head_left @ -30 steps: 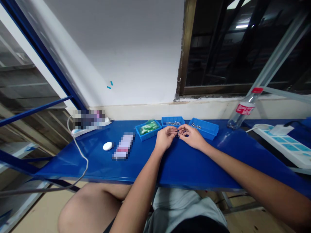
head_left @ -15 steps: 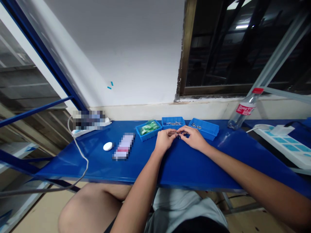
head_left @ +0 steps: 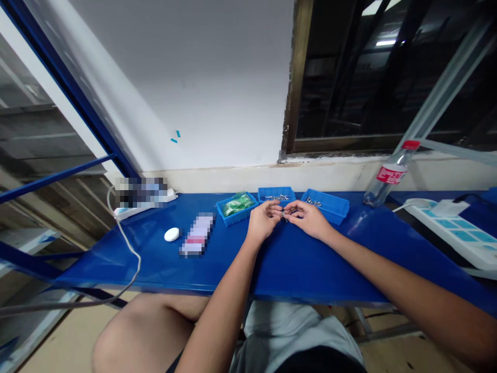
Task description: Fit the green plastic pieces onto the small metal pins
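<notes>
Pinching a small metal part [head_left: 283, 213] between them, the person's left hand [head_left: 265, 223] and right hand [head_left: 308, 220] meet, as seen in the head view, directly in front of the centre blue bin [head_left: 276, 190]. Grip: thumb and fingertips of each hand are drawn together on the part, with little gap; the fingers cover most of it, and I cannot tell its exact shape or which hand bears it more firmly. The centre blue bin contains slender metal pieces [head_left: 278, 198]. Immediately left of it sits a blue bin of green plastic packets [head_left: 237, 203]; immediately right, another blue bin [head_left: 334, 210] with small metal fittings [head_left: 313, 202]. Well right of the centre blue bin: a clear bottle [head_left: 390, 176] with a red cap, then a white power strip [head_left: 454, 228]. Left and nearer the person than that bin: a pixelated rectangular item [head_left: 197, 234] and a white oval object [head_left: 172, 234].
</notes>
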A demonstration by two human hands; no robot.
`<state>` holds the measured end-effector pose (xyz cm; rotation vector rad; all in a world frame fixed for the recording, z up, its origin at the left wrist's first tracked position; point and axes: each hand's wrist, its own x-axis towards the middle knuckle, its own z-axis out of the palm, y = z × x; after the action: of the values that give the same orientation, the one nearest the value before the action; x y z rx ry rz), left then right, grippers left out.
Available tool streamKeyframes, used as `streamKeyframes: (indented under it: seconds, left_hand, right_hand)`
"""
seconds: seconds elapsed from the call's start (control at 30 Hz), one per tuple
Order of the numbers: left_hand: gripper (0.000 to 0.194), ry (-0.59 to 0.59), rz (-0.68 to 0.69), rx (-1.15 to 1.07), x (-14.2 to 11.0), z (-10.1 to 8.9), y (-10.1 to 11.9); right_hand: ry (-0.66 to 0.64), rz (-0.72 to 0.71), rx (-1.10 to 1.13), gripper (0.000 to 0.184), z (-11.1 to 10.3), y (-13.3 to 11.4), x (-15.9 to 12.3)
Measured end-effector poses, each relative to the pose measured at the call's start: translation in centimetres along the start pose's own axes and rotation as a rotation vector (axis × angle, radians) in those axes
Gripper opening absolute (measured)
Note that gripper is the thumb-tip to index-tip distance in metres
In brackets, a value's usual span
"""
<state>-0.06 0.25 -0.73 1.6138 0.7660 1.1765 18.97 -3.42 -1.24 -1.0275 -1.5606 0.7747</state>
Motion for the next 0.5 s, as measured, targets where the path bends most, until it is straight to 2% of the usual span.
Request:
streamKeyframes:
  seconds: [0.17, 0.27, 0.4, 0.5]
  left_hand:
    - [0.051, -0.007, -0.064, -0.196, 0.1, -0.1, 0.6]
    - [0.052, -0.013, -0.083, -0.212, 0.1, -0.1, 0.9]
    - [0.049, -0.026, -0.076, -0.107, -0.1, 0.0, 1.0]
    - [0.035, -0.06, 0.075, 0.19, -0.6, 0.1, 1.1]
  right_hand:
    - [0.018, 0.033, 0.163, 0.037, -0.2, 0.5, 0.2]
    - [0.028, -0.005, 0.143, 0.033, -0.1, 0.5, 0.2]
    - [0.048, -0.112, -0.065, 0.023, -0.5, -0.4, 0.2]
    - [0.107, -0.242, -0.385, 0.014, -1.8, -1.2, 0.4]
